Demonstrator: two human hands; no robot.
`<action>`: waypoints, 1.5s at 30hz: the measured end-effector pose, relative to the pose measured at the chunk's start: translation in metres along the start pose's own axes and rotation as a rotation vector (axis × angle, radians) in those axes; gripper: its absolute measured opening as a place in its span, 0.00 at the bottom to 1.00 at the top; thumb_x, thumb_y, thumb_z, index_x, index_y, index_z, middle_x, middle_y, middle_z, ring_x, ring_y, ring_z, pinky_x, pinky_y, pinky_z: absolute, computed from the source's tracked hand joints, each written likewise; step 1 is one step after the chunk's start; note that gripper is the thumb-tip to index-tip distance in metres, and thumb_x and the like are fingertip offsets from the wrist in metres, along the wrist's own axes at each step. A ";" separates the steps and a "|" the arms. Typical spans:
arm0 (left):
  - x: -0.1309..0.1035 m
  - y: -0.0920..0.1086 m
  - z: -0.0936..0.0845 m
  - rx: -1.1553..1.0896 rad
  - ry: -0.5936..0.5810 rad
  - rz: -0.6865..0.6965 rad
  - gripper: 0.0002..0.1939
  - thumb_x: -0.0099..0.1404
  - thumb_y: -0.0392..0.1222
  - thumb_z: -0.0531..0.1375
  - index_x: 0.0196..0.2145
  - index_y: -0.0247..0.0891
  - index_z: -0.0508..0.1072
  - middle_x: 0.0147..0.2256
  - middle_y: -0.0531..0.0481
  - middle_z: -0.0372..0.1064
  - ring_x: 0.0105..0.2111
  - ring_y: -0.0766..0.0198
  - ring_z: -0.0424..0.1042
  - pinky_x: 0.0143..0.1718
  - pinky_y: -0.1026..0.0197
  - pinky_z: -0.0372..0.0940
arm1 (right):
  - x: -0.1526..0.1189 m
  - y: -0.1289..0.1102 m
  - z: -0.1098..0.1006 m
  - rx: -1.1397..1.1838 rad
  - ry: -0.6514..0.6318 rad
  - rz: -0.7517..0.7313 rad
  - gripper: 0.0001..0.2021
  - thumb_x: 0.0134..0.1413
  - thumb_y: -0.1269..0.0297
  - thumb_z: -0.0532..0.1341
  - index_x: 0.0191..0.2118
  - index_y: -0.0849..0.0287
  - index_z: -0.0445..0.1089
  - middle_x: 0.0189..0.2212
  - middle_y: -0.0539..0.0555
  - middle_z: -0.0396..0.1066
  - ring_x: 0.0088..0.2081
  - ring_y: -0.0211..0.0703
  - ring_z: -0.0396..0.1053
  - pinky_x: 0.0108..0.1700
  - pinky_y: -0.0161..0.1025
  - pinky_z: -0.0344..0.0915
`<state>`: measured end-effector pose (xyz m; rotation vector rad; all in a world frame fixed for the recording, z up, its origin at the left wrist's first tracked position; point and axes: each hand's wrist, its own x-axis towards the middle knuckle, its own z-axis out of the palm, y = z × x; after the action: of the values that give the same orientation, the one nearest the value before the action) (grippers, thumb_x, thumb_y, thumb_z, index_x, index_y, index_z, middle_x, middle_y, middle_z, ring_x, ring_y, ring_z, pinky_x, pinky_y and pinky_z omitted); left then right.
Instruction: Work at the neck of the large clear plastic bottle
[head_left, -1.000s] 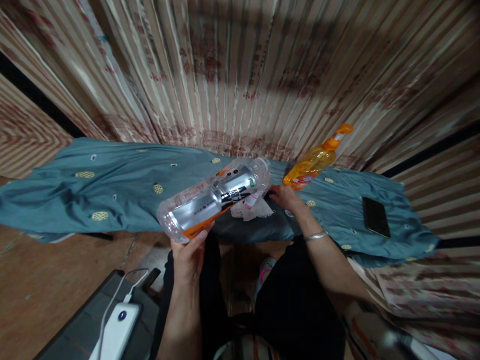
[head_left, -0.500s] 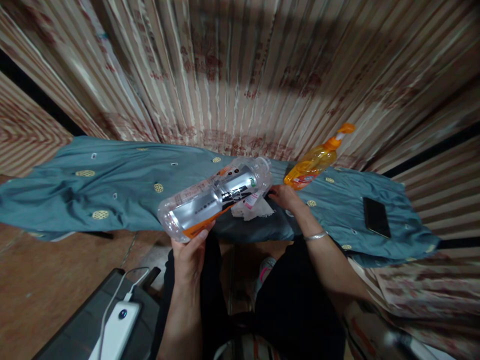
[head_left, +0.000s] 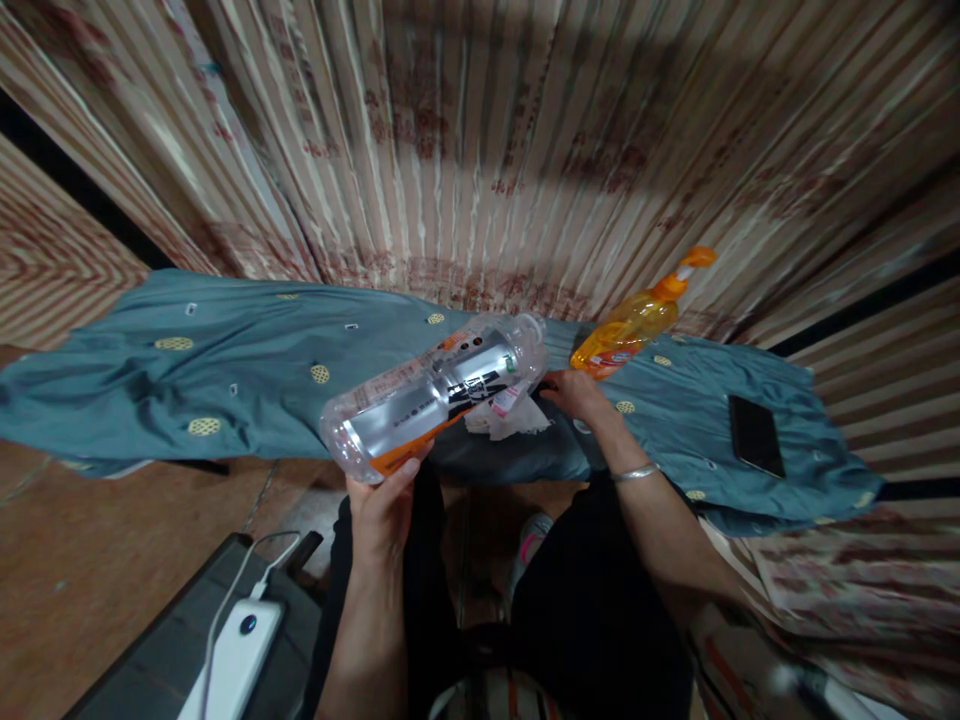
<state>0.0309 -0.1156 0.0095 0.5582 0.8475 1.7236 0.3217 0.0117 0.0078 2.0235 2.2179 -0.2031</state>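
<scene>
My left hand is wrapped round the lower end of a large clear plastic bottle with a silver and orange label. The bottle lies slanted in the air, its capless neck up and to the right. Just right of the neck, my right hand rests low over the cloth with fingers curled together; what they pinch, if anything, is hidden. Crumpled white tissue and a pink-and-white wrapper lie under the bottle, left of my right hand. Behind that hand stands an orange pump bottle, part full of yellow-orange liquid.
A teal cloth with pineapple prints covers the long narrow table. A black phone lies at its right. Pleated curtains hang close behind. At lower left, a white power bank with a cable sits on a dark surface.
Almost nothing differs. The whole view has shifted very slightly; both hands and the plastic bottle keep their places over the cloth.
</scene>
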 end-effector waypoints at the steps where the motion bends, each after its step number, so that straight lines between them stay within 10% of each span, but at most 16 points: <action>1: 0.000 0.000 -0.001 -0.002 -0.005 0.001 0.37 0.44 0.36 0.77 0.53 0.46 0.74 0.47 0.48 0.79 0.45 0.52 0.80 0.47 0.52 0.76 | 0.000 0.000 0.000 0.003 0.002 0.009 0.17 0.62 0.62 0.62 0.54 0.59 0.75 0.43 0.58 0.81 0.45 0.51 0.78 0.45 0.39 0.70; 36: -0.007 0.004 0.009 0.002 0.025 -0.001 0.36 0.46 0.38 0.76 0.53 0.48 0.74 0.45 0.50 0.78 0.44 0.56 0.79 0.49 0.54 0.74 | 0.002 0.002 0.013 0.091 0.023 -0.059 0.17 0.63 0.67 0.60 0.56 0.61 0.73 0.48 0.61 0.79 0.49 0.52 0.76 0.51 0.41 0.70; 45: -0.005 0.001 0.006 -0.024 0.041 0.031 0.39 0.45 0.35 0.77 0.55 0.47 0.72 0.46 0.49 0.78 0.43 0.58 0.79 0.46 0.56 0.75 | -0.015 0.027 -0.003 0.951 0.082 -0.158 0.49 0.45 0.55 0.73 0.71 0.51 0.51 0.61 0.63 0.68 0.63 0.54 0.66 0.62 0.54 0.64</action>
<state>0.0359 -0.1190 0.0144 0.5237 0.8495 1.7763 0.3502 -0.0003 0.0131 2.2111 2.6089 -1.4486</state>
